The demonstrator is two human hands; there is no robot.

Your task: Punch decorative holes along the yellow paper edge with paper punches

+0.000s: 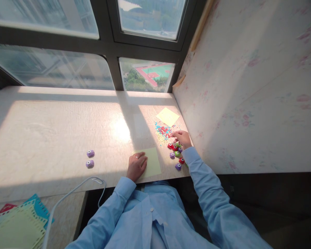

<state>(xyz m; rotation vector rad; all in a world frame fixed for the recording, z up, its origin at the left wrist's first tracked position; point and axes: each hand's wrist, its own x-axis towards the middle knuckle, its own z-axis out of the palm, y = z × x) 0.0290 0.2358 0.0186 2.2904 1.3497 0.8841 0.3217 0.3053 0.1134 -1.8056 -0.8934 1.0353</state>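
Observation:
My left hand (pixel 137 165) lies on the left part of a pale yellow sheet (pixel 152 162) near the sill's front edge, its fingers bent and close together. My right hand (pixel 182 138) is at the right edge of a pile of small red, blue and yellow paper bits (pixel 163 132), its fingertips close together; whatever is between them is too small to make out. Just below that hand sit several red, green and purple eye-patterned pieces (pixel 177 153). Behind the pile lies a smaller yellow paper (pixel 167 117).
Two purple eye-patterned pieces (pixel 90 158) stand on the left of the wooden sill (pixel 54 138). A white cable (pixel 67 196) crosses the front edge. Punched coloured sheets (pixel 18 224) lie at the lower left. A papered wall (pixel 248 103) bounds the right side, windows the back.

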